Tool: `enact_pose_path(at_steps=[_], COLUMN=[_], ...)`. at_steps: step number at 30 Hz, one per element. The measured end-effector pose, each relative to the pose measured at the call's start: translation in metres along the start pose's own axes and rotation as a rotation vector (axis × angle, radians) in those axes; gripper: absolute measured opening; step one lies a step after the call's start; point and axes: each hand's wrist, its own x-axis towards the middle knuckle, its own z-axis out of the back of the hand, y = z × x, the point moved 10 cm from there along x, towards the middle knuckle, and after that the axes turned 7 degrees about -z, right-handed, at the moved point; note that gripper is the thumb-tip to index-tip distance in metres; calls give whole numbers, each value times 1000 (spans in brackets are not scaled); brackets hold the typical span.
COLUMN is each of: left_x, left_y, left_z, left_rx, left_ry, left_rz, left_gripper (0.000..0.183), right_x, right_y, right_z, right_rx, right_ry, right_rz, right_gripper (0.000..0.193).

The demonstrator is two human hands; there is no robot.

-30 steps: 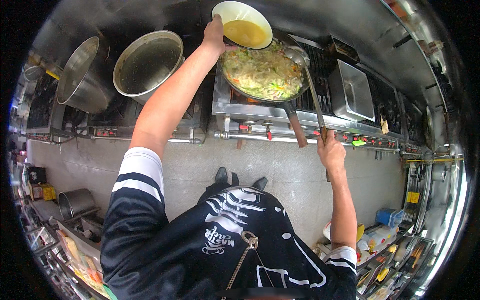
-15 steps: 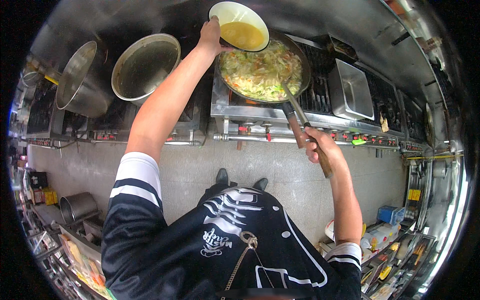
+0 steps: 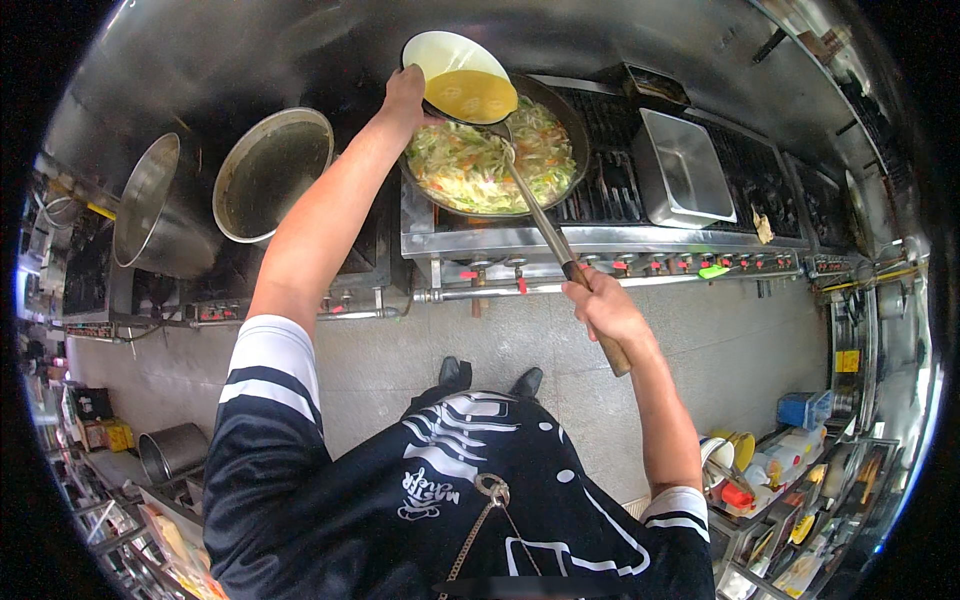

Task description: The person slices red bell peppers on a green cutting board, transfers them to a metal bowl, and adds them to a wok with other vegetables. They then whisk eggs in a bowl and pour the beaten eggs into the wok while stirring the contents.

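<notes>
My left hand (image 3: 405,97) grips the rim of a white-lined bowl (image 3: 440,58) with a dark outside. The bowl tilts over the far left of a wide dark pan (image 3: 580,152), and yellow liquid (image 3: 475,97) has gathered at its lower side. Sliced vegetables (image 3: 455,180), pale, green and orange, fill the pan on the stove. Closed round the wooden handle of a long metal ladle (image 3: 540,215) is my right hand (image 3: 607,305). The ladle's head is at the far part of the pan, just below the bowl and partly hidden.
Left of the pan stand a large pot of dark liquid (image 3: 275,165) and a tall metal pot (image 3: 150,215). A rectangular steel container (image 3: 690,170) sits on the grates to the right. Red gas knobs line the stove front (image 3: 610,243). Crowded shelves (image 3: 800,500) lie behind me at right.
My right hand has drawn the ladle leftward, and its head has gone from the pan's near right to the far part below the bowl. The bowl is tipped further toward the pan.
</notes>
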Motion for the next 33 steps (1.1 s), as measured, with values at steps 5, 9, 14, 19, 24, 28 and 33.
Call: enact_pose_path(at_steps=[5, 9, 14, 19, 24, 28, 33], left_x=[-6, -32, -47, -68, -83, -88, -64], left_y=[-16, -51, -60, -26, -25, -15, -45], left_z=[-18, -27, -29, -23, -33, -52, -68], left_rx=[-208, -285, -122, -158, -30, -384, -407], left_ry=[4, -62, -111, -204, -244, -372, -245], left_rz=[171, 195, 136, 198, 84, 228, 112], left_gripper=[47, 46, 46, 58, 66, 56, 52], right_x=[-5, 17, 53, 84, 100, 119, 121], right_y=[7, -26, -37, -41, -21, -11, 5], right_z=[39, 92, 160, 200, 230, 241, 228], right_rx=[-703, -721, -539, -98, -80, -362, -716], right_ry=[-464, -474, -284, 121, 204, 30, -263], right_rz=[370, 387, 452, 200, 180, 287, 525], right_gripper=[37, 37, 33, 24, 25, 31, 36])
